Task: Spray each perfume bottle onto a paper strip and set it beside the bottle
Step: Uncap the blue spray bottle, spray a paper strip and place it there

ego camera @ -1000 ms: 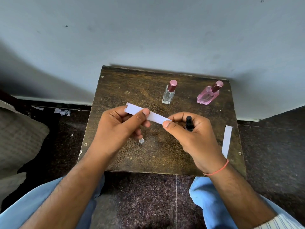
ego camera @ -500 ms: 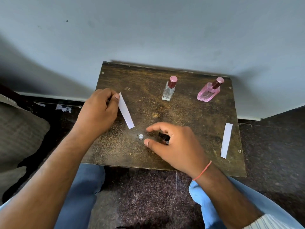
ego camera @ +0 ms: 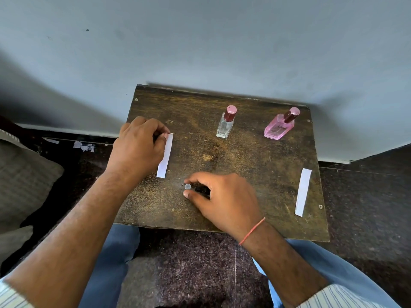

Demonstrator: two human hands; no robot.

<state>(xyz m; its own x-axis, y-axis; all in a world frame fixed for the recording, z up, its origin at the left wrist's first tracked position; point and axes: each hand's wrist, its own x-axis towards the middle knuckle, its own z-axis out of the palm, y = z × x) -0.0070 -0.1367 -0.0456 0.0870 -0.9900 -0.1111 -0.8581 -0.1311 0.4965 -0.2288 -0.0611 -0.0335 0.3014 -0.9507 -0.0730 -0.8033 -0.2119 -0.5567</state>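
Note:
My left hand (ego camera: 139, 145) pinches the far end of a white paper strip (ego camera: 165, 156) that lies flat on the left part of the small wooden table (ego camera: 255, 165). My right hand (ego camera: 222, 198) holds a small black bottle (ego camera: 201, 189) low over the table, its fingers around a tiny clear cap (ego camera: 188, 186) standing on the wood. A clear bottle with a dark red cap (ego camera: 225, 124) stands upright at the back middle. A pink bottle (ego camera: 280, 126) with the same kind of cap stands at the back right. A second strip (ego camera: 303, 192) lies near the right edge.
The table stands against a pale blue wall (ego camera: 200, 45). Dark stone floor surrounds it, with paper scraps (ego camera: 83, 146) at the left and a grey cushion (ego camera: 24, 174) further left. My knees in blue trousers sit below the front edge.
The strip went from being held in both hands above the table to lying flat at the left. My right hand dropped with the black bottle down to the small cap.

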